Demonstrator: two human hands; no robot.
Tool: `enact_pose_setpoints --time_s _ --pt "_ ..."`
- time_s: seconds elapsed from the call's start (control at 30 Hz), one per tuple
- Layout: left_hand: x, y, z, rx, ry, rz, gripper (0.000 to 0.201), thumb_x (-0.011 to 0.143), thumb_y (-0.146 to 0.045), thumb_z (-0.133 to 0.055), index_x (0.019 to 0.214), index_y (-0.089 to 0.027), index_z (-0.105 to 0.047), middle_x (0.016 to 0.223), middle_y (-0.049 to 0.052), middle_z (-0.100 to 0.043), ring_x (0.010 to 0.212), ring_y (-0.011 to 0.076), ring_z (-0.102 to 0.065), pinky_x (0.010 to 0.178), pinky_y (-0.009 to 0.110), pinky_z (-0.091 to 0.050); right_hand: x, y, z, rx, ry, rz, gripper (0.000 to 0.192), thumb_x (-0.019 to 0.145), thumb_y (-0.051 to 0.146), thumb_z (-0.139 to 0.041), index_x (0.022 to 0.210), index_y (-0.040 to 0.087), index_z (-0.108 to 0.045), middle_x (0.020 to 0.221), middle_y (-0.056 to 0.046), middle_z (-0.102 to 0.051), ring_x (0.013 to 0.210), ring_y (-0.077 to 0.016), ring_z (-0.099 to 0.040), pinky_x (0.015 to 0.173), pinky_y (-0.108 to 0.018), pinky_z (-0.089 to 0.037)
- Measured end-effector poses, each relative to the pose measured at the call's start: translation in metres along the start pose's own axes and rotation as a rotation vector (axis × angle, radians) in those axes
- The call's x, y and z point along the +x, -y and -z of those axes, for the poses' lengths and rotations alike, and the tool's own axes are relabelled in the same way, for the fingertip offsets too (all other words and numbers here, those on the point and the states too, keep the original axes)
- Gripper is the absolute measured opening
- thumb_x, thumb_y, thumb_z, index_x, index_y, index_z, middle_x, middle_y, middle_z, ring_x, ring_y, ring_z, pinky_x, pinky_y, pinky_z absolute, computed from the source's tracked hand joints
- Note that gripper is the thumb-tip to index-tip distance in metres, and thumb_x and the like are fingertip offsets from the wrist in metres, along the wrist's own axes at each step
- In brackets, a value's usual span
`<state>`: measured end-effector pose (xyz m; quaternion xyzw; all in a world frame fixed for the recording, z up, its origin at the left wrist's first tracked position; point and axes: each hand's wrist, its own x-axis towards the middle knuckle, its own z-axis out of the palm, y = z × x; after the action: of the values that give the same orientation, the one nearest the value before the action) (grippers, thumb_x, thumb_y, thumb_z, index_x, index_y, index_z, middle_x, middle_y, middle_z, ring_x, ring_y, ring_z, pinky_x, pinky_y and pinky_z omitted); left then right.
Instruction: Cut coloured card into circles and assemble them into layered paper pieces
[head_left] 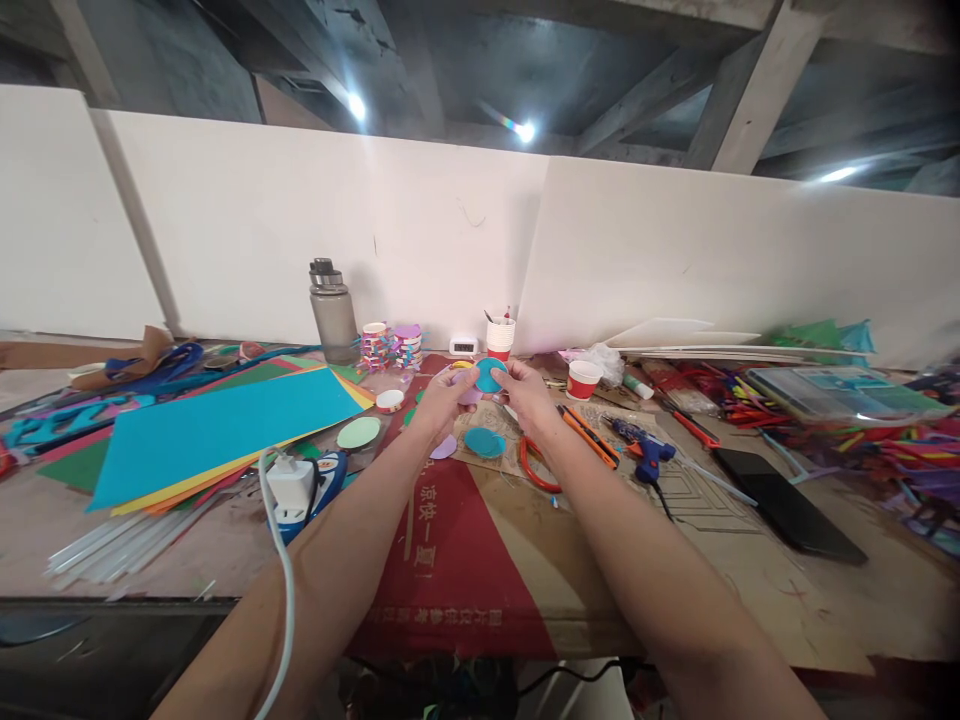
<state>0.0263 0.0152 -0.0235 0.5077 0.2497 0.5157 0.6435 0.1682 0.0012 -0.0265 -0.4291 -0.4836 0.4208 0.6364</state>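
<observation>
at the centre of the frame, a round teal disc [491, 375] is held up above the surface [806, 590] between two bare hands. the right hand [529, 392] has its fingers pinched together on the disc's right edge. the left hand [444, 398] comes in from the other side, its fingers drawn close around a purple piece [470, 393] that shows just left of and below the teal disc; the left thumb is at the disc's left edge, though how far the two pieces overlap cannot be told.

just below the hands, more teal discs [484, 442] lie flat, with a purple disc [443, 447] near them, left of centre. a pale green disc [358, 432] lies farther left, near a large blue sheet [225, 430] on top of other coloured sheets. clear sticks [127, 545] are bunched at the lower left.

behind the hands stand a stack of cups [500, 335] and a small white clock [463, 346], with a grey bottle [334, 320] to their left. right of centre are a red and white cup [583, 380] and a blue glue gun [652, 450]. a black phone [787, 505] lies at the lower right of the frame.
</observation>
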Motion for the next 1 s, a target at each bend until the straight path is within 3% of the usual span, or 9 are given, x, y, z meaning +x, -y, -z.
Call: enact_pose_setpoints --time_s 0.23,0.43,0.57,0.7,0.83,1.0 --pt "-0.002 -0.007 -0.002 -0.185 0.117 0.233 0.038 0.084 -0.049 -0.066 0.105 -0.016 -0.065 0.083 0.007 -0.070 0.061 0.0148 -0.065 0.041 0.019 -0.041 0.000 0.002 0.000 -0.052 0.007 0.092 0.034 0.066 0.050 -0.071 0.083 0.020 -0.067 0.075 0.001 -0.066 0.063 -0.0144 -0.055 0.057 -0.027 -0.041" --pt "-0.002 -0.010 -0.001 -0.264 0.194 0.299 0.031 0.096 -0.042 -0.048 0.102 -0.015 -0.063 0.080 0.007 -0.070 0.060 0.0157 -0.067 0.042 0.020 -0.044 -0.001 0.003 -0.001 -0.108 -0.008 0.171 0.034 0.069 0.045 -0.069 0.092 0.021 -0.065 0.082 0.000 -0.067 0.073 -0.0155 -0.058 0.067 -0.029 -0.046" --pt "-0.002 -0.010 0.002 -0.327 0.243 0.305 0.030 0.096 -0.042 -0.049 0.103 -0.015 -0.062 0.081 0.007 -0.069 0.063 0.0162 -0.068 0.045 0.021 -0.046 -0.002 0.007 -0.002 -0.115 -0.034 0.189 0.037 0.070 0.042 -0.069 0.099 0.022 -0.056 0.073 0.003 -0.062 0.066 -0.0146 -0.056 0.064 -0.028 -0.045" --pt "-0.002 -0.009 0.005 -0.300 0.231 0.295 0.028 0.090 -0.040 -0.060 0.104 -0.016 -0.063 0.082 0.005 -0.069 0.064 0.0155 -0.067 0.047 0.021 -0.045 -0.005 0.012 -0.004 -0.236 -0.115 0.294 0.033 0.072 0.036 -0.069 0.097 0.023 -0.052 0.080 0.002 -0.060 0.069 -0.0147 -0.054 0.067 -0.029 -0.045" --pt "-0.003 -0.007 0.003 -0.280 0.205 0.141 0.040 0.078 -0.036 -0.076 0.113 -0.022 -0.064 0.090 0.003 -0.069 0.070 0.0146 -0.067 0.051 0.021 -0.045 -0.012 0.018 -0.005 -0.553 -0.253 0.483 0.019 0.076 0.028 -0.068 0.090 0.021 -0.058 0.094 -0.004 -0.058 0.089 -0.0204 -0.053 0.084 -0.036 -0.044" --pt "-0.006 -0.008 -0.001 -0.287 0.175 0.029 0.052 0.070 -0.027 -0.082 0.120 -0.026 -0.066 0.102 0.002 -0.069 0.074 0.0100 -0.062 0.057 0.021 -0.044 -0.022 0.022 -0.009 -0.766 -0.254 0.541 0.017 0.084 0.026 -0.062 0.100 0.022 -0.069 0.102 -0.010 -0.059 0.104 -0.0272 -0.049 0.094 -0.042 -0.040"
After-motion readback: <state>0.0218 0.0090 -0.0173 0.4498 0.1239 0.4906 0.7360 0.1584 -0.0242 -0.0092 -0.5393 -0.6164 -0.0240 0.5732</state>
